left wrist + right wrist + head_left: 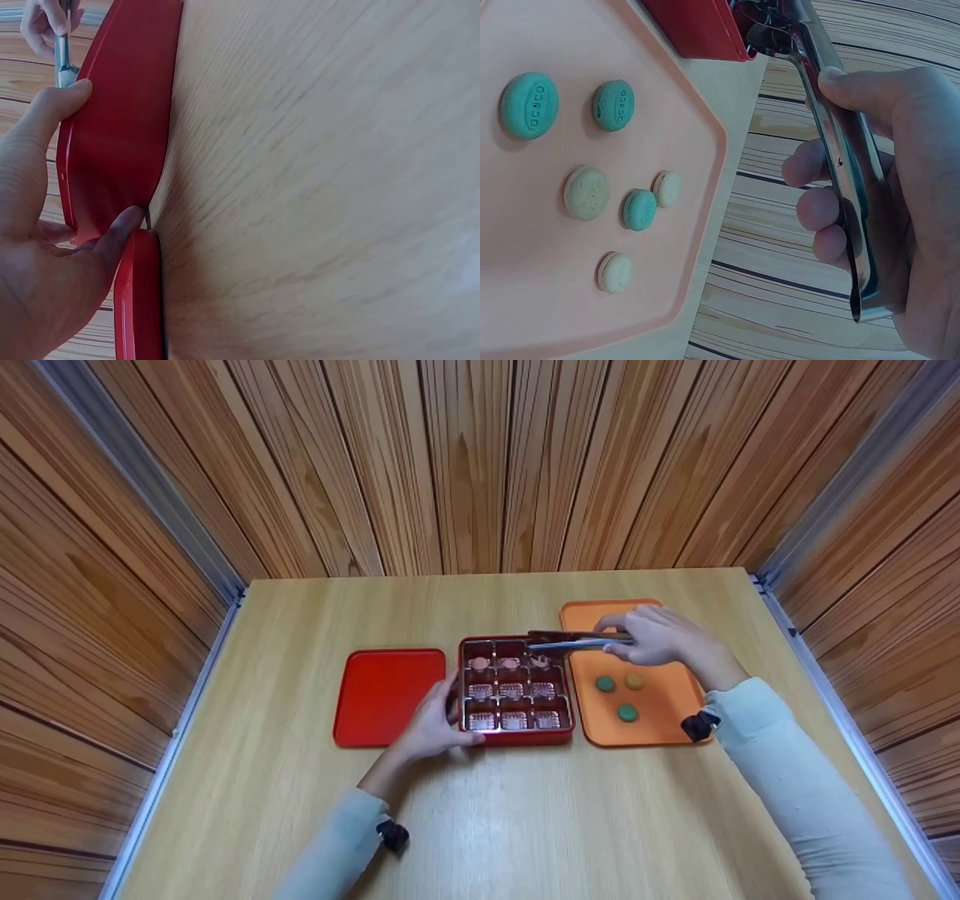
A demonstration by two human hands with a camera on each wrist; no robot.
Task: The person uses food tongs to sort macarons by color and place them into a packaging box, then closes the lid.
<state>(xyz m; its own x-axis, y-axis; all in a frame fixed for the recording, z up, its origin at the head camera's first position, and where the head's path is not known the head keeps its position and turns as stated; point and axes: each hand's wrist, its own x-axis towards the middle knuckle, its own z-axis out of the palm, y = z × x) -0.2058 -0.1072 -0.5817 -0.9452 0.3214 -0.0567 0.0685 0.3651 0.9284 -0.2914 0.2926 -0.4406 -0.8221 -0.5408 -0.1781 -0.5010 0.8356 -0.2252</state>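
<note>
My left hand (pixel 431 724) holds a red box (pixel 517 739) by its near left corner, thumb on the near side and fingers along the left wall. Inside the box is a shiny brown divider tray (pixel 511 706) with rows of compartments. Pinkish round pieces (pixel 478 663) sit in its far row. My right hand (pixel 652 634) grips metal tongs (pixel 847 172), thumb on one arm and fingers curled round the other. The tong tips reach over the far right compartment; I cannot tell whether they hold a piece. Green macarons (pixel 529 106) and cream macarons (pixel 586 193) lie on an orange tray (pixel 675 727).
A red lid or shallow tray (pixel 390 690) lies left of the box, close beside my left hand. The orange tray stands close to the box's right side. Wood-plank walls (pixel 480 465) and metal corner rails surround the wooden table (pixel 517 825).
</note>
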